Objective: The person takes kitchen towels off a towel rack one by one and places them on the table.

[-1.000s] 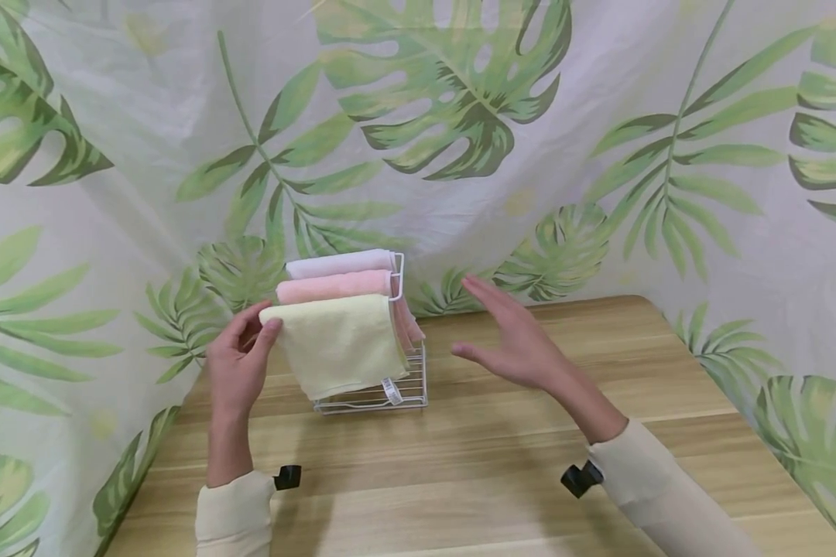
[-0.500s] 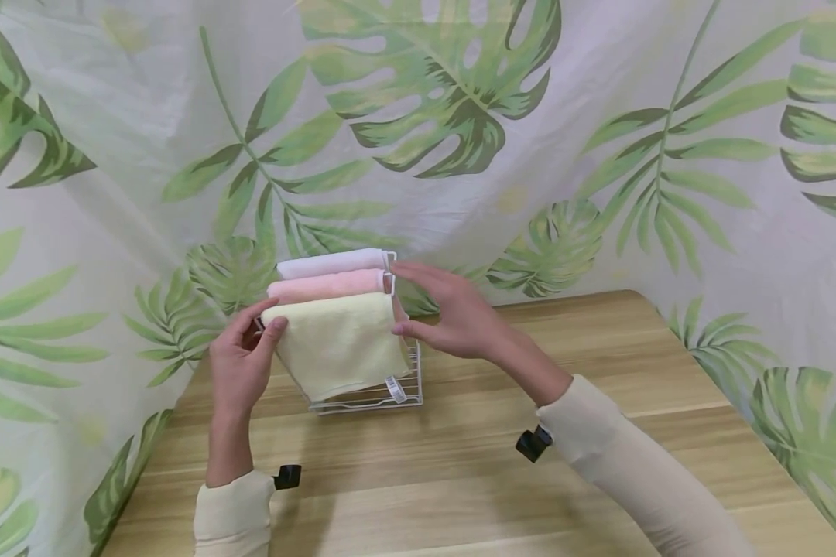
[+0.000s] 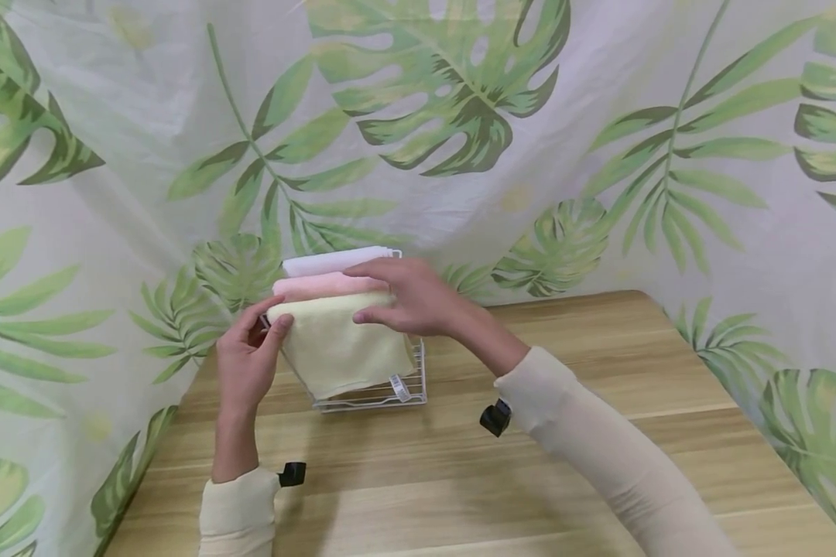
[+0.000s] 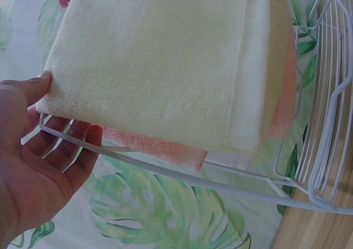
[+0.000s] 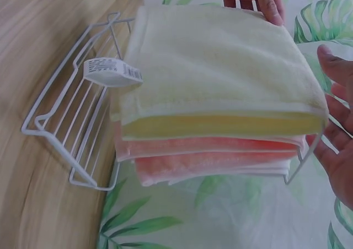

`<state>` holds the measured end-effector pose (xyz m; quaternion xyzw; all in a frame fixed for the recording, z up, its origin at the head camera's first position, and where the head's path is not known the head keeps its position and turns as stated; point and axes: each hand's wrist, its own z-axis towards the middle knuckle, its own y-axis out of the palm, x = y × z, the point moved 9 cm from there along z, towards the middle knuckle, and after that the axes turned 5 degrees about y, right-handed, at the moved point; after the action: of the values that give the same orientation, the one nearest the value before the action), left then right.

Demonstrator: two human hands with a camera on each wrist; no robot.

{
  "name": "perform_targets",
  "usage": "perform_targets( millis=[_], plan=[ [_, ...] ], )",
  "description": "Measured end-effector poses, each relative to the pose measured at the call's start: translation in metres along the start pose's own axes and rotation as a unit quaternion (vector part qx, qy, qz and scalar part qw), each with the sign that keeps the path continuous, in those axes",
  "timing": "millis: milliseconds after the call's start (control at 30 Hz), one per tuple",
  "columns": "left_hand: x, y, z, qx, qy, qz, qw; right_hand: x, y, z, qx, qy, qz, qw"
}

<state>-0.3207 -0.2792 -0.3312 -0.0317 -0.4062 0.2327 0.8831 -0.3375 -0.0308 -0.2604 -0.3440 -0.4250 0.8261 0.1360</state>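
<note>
A pale yellow towel [image 3: 341,348] hangs folded at the front of a white wire rack [image 5: 59,150], with a pink towel [image 3: 313,286] and a white towel [image 3: 337,261] behind it. My left hand [image 3: 246,367] pinches the yellow towel's upper left corner; in the left wrist view its thumb lies on the cloth and the fingers curl behind, around the rack's end. Over the right end of the towels reaches my right hand [image 3: 425,298], thumb apart from the fingers, in front of the yellow towel, while the fingers extend over the pink one. A label [image 5: 113,72] dangles from the yellow towel's lower edge.
The rack stands on a wooden table [image 3: 564,464], toward its back left. A leaf-printed curtain [image 3: 446,209] rises right behind the table and along its sides.
My right hand has moved left from beside the rack to above the towels' right end. My left hand has kept its place at the yellow towel's corner.
</note>
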Motion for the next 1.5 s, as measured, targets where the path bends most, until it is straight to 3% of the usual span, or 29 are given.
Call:
perform_targets(
  millis=[400,800,1200,1500],
  plan=[
    [0.002,0.002,0.002,0.007,0.007,0.003,0.9999,0.004,0.012,0.017,-0.037,0.018,0.010,0.9991],
    [0.000,-0.010,0.004,0.002,-0.019,-0.018,0.9997,-0.004,0.017,0.026,-0.077,0.025,-0.049,0.9955],
    [-0.010,-0.020,0.004,0.002,-0.046,-0.075,0.9962,-0.005,0.020,0.031,-0.078,0.052,-0.080,0.9924],
    [-0.019,-0.021,0.001,0.008,-0.063,-0.160,0.9851,-0.004,0.024,0.031,-0.077,0.054,-0.079,0.9924]
  ],
)
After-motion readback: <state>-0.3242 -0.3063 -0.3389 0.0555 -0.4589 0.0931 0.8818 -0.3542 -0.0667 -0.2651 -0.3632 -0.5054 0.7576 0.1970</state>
